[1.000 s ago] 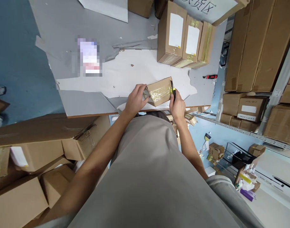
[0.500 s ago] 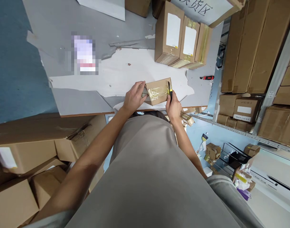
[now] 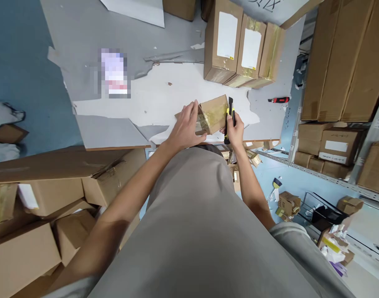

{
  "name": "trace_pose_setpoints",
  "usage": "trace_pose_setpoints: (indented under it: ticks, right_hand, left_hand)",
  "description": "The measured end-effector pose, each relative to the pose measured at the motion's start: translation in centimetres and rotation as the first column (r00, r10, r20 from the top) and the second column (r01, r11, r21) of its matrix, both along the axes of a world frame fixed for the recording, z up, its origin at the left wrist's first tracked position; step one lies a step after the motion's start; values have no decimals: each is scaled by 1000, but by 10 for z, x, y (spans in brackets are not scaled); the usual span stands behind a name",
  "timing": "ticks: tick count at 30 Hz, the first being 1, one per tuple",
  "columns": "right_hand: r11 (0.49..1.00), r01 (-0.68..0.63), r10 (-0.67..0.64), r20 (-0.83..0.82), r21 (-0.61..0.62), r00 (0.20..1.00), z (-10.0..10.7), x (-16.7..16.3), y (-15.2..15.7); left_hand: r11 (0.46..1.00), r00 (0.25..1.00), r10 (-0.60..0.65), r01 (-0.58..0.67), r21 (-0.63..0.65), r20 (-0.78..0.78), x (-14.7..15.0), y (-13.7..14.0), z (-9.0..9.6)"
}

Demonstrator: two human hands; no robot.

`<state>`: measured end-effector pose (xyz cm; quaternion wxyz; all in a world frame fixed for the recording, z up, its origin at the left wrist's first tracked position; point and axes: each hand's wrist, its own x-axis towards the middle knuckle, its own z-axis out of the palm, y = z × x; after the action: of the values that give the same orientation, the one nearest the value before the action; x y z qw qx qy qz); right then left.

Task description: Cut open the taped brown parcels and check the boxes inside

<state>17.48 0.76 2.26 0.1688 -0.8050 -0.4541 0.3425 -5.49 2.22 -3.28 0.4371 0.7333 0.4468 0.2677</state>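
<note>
While the person leans over the worktop (image 3: 114, 132), both hands are on a small taped box (image 3: 214, 114) sitting right at its near edge. Left hand (image 3: 187, 128) lies flat-ish against the box's left end, fingers spread over the flap there, more pressing than clutching. Right hand (image 3: 236, 129) is just right of the box, its grip closed tight around a yellow-and-black utility knife (image 3: 230, 118), with the knife's tip up against the box's right side. Can't really tell whether the blade is out. Further back from the box, three bigger cartons (image 3: 242, 45) stand in a row, two showing white labels. Off to the right of the box, near the worktop's far right edge, a red cutter (image 3: 278, 99) lies on its own. Left of the box there's a blurred-out slip (image 3: 114, 73) on the grey surface.
</note>
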Motion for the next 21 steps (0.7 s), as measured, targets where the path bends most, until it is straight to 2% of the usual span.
trace_pose_setpoints:
  ticks: [5, 8, 12, 15, 18, 21]
  right_hand:
    - [998, 58, -61, -133, -26, 989, -13, 34, 27]
    - [993, 97, -112, -245, -71, 963, -21, 51, 32]
    - [978, 141, -192, -393, -155, 900, -50, 64, 28]
    - [970, 161, -230, -477, -180, 848, -82, 69, 26]
    - [982, 164, -188, -495, -93, 848, -109, 78, 28]
    - [991, 106, -130, -462, -77, 877, -118, 95, 30]
  left_hand:
    - [1000, 999, 8, -8, 0, -35, 28, 8, 13]
    - [1000, 996, -1, 1, 4, -93, 45, 13, 20]
    - [1000, 983, -19, 18, -6, -181, 64, 18, 24]
    - [999, 972, -40, 44, 11, -233, 78, 21, 14]
    - [994, 957, -81, 97, 44, -277, 93, 24, -8]
    - [986, 936, -138, 160, 45, -323, 104, 24, -30]
